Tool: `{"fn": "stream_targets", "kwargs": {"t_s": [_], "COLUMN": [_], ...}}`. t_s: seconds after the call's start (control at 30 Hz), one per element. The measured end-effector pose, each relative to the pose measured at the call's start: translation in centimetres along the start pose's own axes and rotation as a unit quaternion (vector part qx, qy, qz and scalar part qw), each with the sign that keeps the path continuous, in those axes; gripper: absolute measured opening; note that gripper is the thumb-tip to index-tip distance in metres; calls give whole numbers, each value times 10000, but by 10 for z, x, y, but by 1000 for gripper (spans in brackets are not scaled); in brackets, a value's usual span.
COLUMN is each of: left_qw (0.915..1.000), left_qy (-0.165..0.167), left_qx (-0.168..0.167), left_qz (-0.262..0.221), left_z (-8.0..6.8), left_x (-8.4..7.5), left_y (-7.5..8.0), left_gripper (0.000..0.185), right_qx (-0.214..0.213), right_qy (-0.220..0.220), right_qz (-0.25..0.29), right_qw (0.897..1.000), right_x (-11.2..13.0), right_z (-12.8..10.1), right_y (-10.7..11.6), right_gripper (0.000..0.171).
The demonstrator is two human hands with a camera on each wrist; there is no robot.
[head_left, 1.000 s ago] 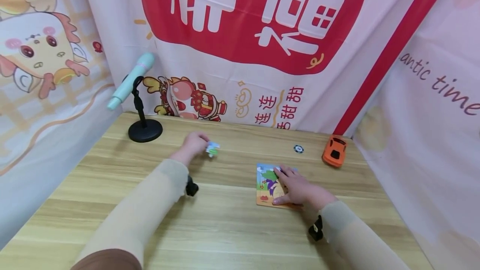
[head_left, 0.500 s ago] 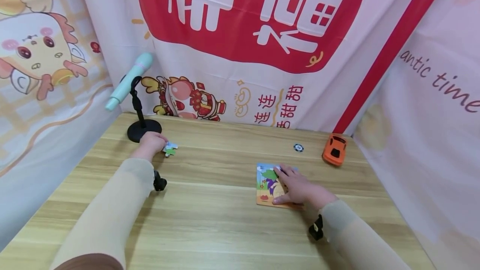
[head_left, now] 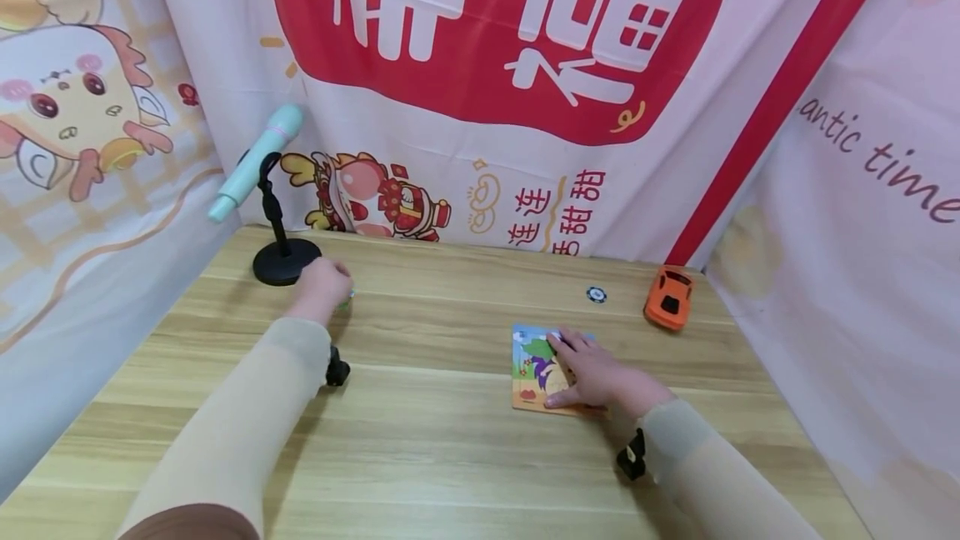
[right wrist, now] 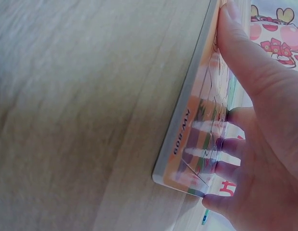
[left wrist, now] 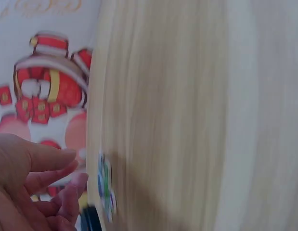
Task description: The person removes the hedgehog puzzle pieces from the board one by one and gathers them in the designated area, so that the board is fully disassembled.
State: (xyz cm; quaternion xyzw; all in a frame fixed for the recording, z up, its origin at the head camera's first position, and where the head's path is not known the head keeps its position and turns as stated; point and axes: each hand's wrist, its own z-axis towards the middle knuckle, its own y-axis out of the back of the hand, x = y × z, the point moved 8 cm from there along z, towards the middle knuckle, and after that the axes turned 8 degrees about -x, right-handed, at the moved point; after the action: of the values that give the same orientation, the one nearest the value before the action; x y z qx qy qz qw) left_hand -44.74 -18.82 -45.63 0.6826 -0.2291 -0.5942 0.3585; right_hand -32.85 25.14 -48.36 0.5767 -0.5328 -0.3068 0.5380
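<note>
Item: puzzle board [head_left: 531, 369], lower centre-right of the head frame, lying flat on the tabletop [head_left: 450, 457]. Right hand [head_left: 592, 373] is pressing on it with straight, spread fingers [right wrist: 235, 115], grasping nothing.

Item: puzzle piece [left wrist: 105, 185], centre-left of the head frame, just beside the black microphone stand [head_left: 285, 261]. Left hand [head_left: 324, 286] is covering it; in the left wrist view the fingers [left wrist: 67, 190] are hanging loosely curled and apart from the blurred piece, so they appear released.

Item: orange toy car [head_left: 669, 298] and small dark disc [head_left: 596, 295], upper right of the tabletop, well apart from both hands.

Risks, as judged:
- Left hand is working near the stand's base; a sideways sweep could knock it.
- The piece is lying near the far edge; a nudge could push it off.
- Uneven pressure could make the board slide.
</note>
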Motion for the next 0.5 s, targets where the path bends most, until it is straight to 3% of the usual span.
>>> {"fn": "stream_targets", "kwargs": {"t_s": [0.13,0.27,0.5], "left_qw": [9988,9957,9838], "left_qy": [-467,-791,-1456], "left_qx": [88,346,970], "left_qz": [-109,-330,-401], "left_z": [-8,-22,-66], "left_x": [-41,-88,-163], "left_y": [-27,-64,-128], "left_gripper": [23,22,26], "right_qx": [-43,-87,-95], "right_qy": [-34,-31,-8], "right_qz": [63,28,113], "right_qw": [10000,10000,9999], "right_x": [-2,-3,-2], "right_z": [-1,-2,-2], "right_y": [0,0,1], "right_gripper": [113,114,112]}}
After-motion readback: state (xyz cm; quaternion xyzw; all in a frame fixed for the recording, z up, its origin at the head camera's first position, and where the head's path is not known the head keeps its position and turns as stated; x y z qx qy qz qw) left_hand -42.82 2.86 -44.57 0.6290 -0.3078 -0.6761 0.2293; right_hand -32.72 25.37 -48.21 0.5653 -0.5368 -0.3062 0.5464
